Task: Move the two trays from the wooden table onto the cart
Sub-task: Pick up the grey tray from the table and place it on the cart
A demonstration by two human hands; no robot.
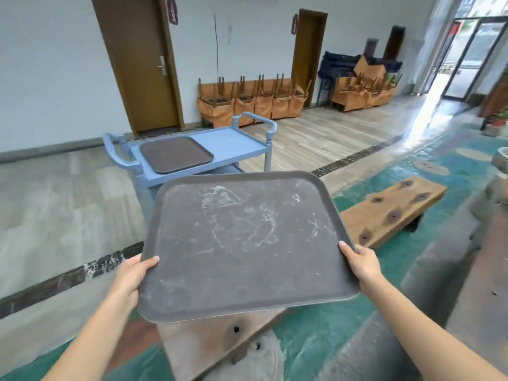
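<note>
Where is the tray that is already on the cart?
The tray lies flat on the left part of the blue cart's top shelf, beside its left handle.

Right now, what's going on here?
A person is carrying a dark tray with both hands: the left hand grips its left edge, the right hand its right edge. The tray is held in the air, tilted toward the camera, with whitish smears on its surface. Ahead stands a blue cart, and another tray already lies on the left part of its top shelf. So one tray is delivered, one in transit.
</note>
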